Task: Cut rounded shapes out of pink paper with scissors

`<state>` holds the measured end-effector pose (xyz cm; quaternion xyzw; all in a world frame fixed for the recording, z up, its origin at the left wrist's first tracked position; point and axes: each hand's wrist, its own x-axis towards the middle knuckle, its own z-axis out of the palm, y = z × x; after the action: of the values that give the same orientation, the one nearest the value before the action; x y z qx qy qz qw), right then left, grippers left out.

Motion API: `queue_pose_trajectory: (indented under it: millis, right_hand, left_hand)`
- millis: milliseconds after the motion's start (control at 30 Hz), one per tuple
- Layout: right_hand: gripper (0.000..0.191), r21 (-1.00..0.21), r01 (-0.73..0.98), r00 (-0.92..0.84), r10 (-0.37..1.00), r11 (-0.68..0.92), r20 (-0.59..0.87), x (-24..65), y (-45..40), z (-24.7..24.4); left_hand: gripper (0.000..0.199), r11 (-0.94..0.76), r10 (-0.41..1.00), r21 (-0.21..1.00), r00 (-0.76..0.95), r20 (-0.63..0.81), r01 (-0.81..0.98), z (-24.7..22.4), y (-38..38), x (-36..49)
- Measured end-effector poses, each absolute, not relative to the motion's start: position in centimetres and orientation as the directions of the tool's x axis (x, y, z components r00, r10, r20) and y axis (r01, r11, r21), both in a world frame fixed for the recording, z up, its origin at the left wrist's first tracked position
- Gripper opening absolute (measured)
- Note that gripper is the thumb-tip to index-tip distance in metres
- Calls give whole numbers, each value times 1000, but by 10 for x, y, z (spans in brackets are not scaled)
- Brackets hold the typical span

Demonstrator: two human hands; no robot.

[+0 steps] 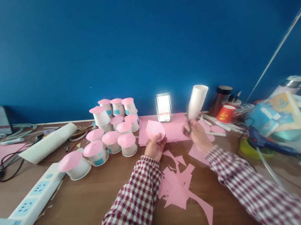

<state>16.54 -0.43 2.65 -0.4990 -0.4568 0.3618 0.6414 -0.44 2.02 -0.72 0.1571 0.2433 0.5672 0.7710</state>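
Note:
My left hand (155,148) is closed on a pink paper piece (155,128) with straight-cut edges, held up over the desk. My right hand (197,134) grips a pair of scissors (188,120), blades pointing up and away, apart from the paper. Beneath and between my forearms lie pink paper scraps (176,188), some curved and pointed. Behind my hands a larger pink sheet (179,123) lies flat, with a phone (163,107) upright at its back. To the left, several upturned paper cups (112,143) carry pink paper tops, some of them stacked.
A white power strip (33,199) and a stack of nested white cups (49,143) lie at left. Another white cup stack (198,101) leans behind my right hand. At right are a red paper cup (225,114), a dark-lidded jar (221,99) and a blue glue gun (266,143).

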Motion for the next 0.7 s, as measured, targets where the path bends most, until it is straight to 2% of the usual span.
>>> queue_pose_trajectory:
  millis: [167, 333, 367, 467, 533, 600, 700]
  right_hand:
    - [43, -982, 1, 290, 940, 188, 180, 154, 15, 13]
    - [44, -995, -34, 85, 992, 94, 90, 158, -2, 17]
    - [43, -992, -37, 104, 988, 120, 116, 160, -2, 17]
    - [41, -977, 11, 302, 931, 214, 208, 162, 12, 16]
    - [41, -975, 24, 349, 912, 223, 217, 163, 25, 12]
    - [41, -977, 32, 358, 910, 212, 209, 162, 34, 9]
    - [40, -987, 19, 276, 947, 162, 161, 162, 31, 9]
  left_hand:
    - [18, 295, 952, 533, 193, -238, -793, -8, 22, -5]
    - [16, 319, 943, 505, 214, -255, -802, -9, 24, -4]
    - [16, 323, 942, 502, 220, -255, -802, -9, 24, -4]
    - [18, 321, 945, 507, 230, -234, -800, -9, 23, -4]
    - [19, 307, 950, 508, 228, -214, -805, -8, 23, -5]
    - [18, 300, 952, 509, 223, -208, -807, -8, 23, -6]
    - [16, 299, 950, 515, 204, -235, -803, -8, 24, -6]
